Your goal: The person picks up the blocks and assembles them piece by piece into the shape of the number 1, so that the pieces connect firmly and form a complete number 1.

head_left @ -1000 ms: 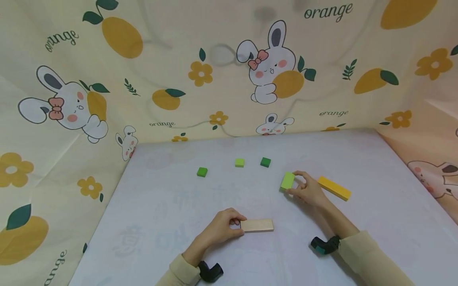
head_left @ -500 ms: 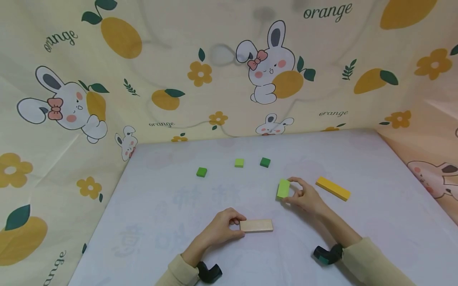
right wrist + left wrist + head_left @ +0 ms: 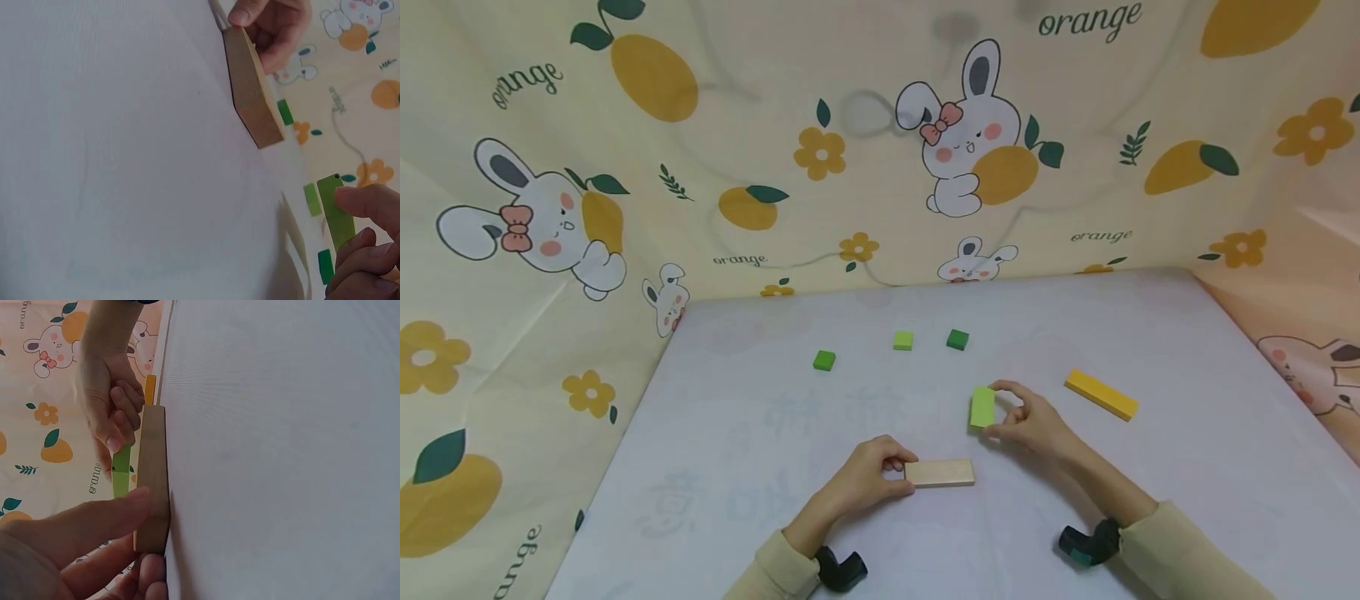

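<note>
L hand (image 3: 871, 473) pinches wood block (image 3: 940, 473) flat on tbl (image 3: 715, 400), R hand (image 3: 1033, 421) pinches lime block (image 3: 982, 407) by ends, raised just beyond wood; prob. best: wood steady, lime level.

Light green block: rectangular, bright yellow-green top face, a small dark spot near one end in both wrist views (image 3: 982, 407).
Green block's pose: raised above the table (image 3: 730, 350), long side running roughly away from the person.
Green block's hold: pinched between thumb and fingers of the right grip (image 3: 1028, 419), at its right side.
Wooden block: plain pale wood, rectangular, longer than the green one (image 3: 939, 472).
Wooden block's pose: on the table, long side running left to right.
Wooden block's hold: left end between thumb and fingers of the left grip (image 3: 868, 475).
Spacing: green block beyond the wooden block's right end, near it, not touching.
</note>
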### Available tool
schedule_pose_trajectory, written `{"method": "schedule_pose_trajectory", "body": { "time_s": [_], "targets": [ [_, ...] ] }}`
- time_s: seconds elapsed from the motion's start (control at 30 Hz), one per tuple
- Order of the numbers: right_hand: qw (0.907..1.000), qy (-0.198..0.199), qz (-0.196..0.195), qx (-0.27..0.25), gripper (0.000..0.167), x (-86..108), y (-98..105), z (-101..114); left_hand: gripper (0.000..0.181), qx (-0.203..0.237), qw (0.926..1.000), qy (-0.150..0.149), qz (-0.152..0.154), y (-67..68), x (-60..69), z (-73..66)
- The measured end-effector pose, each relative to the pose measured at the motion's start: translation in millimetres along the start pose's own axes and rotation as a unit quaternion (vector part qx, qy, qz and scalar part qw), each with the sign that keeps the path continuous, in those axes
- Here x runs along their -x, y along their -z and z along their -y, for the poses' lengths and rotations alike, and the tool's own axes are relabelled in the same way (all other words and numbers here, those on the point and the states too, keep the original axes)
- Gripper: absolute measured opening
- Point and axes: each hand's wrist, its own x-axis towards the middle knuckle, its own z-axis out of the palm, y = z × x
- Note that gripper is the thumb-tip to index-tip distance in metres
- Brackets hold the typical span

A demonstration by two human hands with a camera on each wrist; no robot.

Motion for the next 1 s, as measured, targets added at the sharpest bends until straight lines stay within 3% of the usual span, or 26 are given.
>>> {"method": "schedule_pose_trajectory", "body": {
  "time_s": [0.53, 1.0],
  "targets": [
    [0.9991, 0.014, 0.035, -0.017, 0.070, 0.1, -19.2, 14.0, 0.030, -0.003, 1.0000, -0.007, -0.001, -0.8, -0.2, 0.1],
    [0.9947, 0.062, 0.079, -0.025, 0.068, -7.1, -35.9, 14.3, 0.030, 0.012, 0.9996, 0.021, 0.014, 1.2, -1.5, 0.2]
  ]
}}
